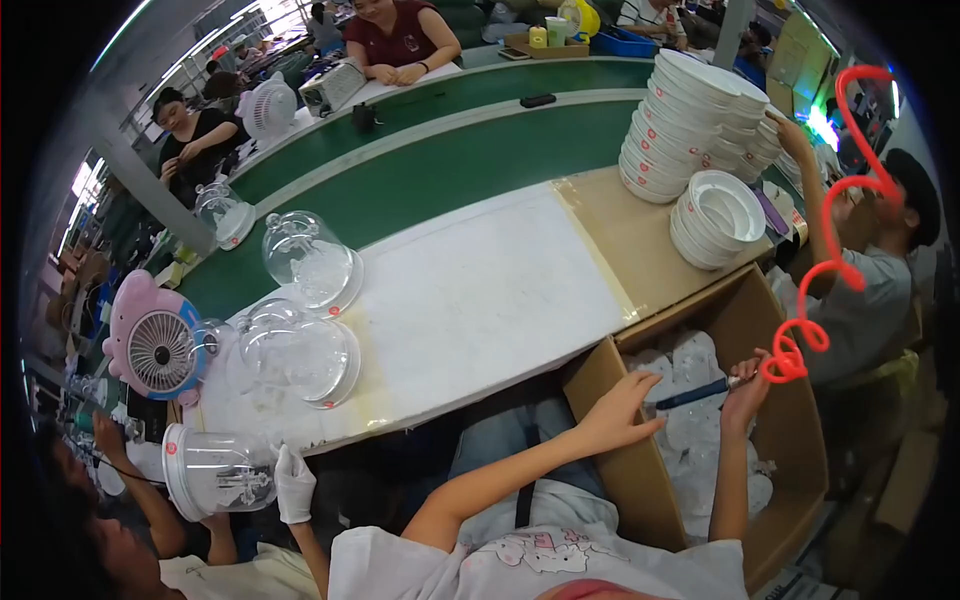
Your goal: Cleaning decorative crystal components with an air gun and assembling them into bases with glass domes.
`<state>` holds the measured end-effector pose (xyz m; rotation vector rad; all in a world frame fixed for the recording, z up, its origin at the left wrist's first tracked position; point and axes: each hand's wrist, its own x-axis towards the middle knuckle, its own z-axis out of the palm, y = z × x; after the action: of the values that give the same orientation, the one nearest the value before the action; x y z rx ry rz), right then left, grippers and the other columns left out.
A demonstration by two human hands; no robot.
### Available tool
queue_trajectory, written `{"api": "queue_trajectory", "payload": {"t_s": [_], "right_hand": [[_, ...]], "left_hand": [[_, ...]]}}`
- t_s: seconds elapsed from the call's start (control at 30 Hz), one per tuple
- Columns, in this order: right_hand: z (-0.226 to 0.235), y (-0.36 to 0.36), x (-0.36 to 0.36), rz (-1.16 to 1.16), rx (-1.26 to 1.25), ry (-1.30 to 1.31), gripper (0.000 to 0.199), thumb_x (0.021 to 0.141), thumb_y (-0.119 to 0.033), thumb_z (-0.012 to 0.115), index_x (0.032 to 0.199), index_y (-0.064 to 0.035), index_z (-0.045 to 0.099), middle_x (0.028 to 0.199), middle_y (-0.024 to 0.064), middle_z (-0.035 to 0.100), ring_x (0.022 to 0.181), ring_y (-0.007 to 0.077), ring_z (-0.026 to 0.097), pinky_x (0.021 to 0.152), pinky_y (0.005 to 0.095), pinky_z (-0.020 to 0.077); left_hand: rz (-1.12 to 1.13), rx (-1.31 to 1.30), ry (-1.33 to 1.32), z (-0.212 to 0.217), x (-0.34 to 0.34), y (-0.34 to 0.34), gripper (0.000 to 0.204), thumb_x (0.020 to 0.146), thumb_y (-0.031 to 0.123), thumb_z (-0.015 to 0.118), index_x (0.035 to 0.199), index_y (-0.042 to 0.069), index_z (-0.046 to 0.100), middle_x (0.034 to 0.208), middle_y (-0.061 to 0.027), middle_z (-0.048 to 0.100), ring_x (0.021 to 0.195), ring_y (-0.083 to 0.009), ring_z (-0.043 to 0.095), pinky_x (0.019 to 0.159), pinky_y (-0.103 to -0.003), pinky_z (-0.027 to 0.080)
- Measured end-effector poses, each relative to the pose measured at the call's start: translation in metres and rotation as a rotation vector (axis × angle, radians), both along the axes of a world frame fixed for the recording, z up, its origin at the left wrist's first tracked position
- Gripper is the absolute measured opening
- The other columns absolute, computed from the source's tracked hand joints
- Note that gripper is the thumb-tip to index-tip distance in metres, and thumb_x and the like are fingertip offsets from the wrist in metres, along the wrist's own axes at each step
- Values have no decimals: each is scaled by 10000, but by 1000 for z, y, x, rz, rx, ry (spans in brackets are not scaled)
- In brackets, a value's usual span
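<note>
Lower right of frame: right hand point(744, 396) closed round dark blue tool point(695, 393) over open carton point(802, 430); left hand point(620, 412) half open, apparently empty, near its tip. Likely readying the tool; next move seems to call for steady aim.

Bright white tabletop point(480, 290) | ceiling tubes point(121, 35) upper left | blue-green glare point(822, 125) right | fisheye-bent edges, black corners

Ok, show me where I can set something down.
Bare: the white board between the clear domes and brown cardboard; the green surface behind it. Crowded: the board's left end, the cardboard's far end under white ring stacks, and the open box.
</note>
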<state>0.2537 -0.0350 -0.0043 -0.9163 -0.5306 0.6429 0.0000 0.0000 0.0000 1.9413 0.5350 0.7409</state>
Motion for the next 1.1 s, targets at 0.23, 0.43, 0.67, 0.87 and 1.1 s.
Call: {"api": "queue_trajectory", "payload": {"t_s": [0.23, 0.43, 0.67, 0.87, 1.1], "right_hand": [[20, -16, -74, 128, -375, -607, 405, 951, -307, 373, 1244, -30, 409, 1174, 70, 476, 1074, 151, 461, 922, 289, 360], [55, 37, -136, 417, -211, -353, 173, 898, -127, 448, 1000, -8, 520, 864, 13, 453, 827, 102, 439, 738, 219, 366], [91, 33, -179, 516, -51, -1029, 365, 803, -143, 582, 1139, -31, 494, 1120, 161, 467, 1102, 283, 421, 944, 341, 327], [62, 6, -109, 143, -326, -1153, 381, 842, -214, 548, 1167, -23, 497, 1167, 158, 484, 1075, 306, 491, 902, 348, 393], [-16, -11, -7, 1308, -571, 131, 700, 831, -623, 383, 1224, -49, 456, 1215, 166, 506, 1051, 237, 540, 854, 309, 434]], "left_hand": [[-91, -133, -217, -9, 35, 4, 877, 667, 213, 761, 1339, -11, 244, 1341, -201, 328, 1262, -282, 312, 1029, -353, 262], [-53, -366, -238, -31, 28, 25, 735, 713, 136, 667, 1307, 7, 252, 1193, -164, 435, 1110, -242, 448, 921, -331, 370], [-79, -557, -426, -43, 10, 72, 397, 825, 66, 540, 1198, -6, 423, 1140, -91, 512, 1056, -168, 495, 878, -300, 417], [-40, -483, -292, -3, 4, 76, 367, 791, 4, 581, 1151, 22, 516, 1138, -93, 549, 1079, -180, 494, 930, -294, 373], [-308, 366, 414, 0, 102, 60, 553, 661, -31, 585, 1201, -4, 469, 1172, -225, 510, 1051, -358, 518, 869, -368, 441]]}}
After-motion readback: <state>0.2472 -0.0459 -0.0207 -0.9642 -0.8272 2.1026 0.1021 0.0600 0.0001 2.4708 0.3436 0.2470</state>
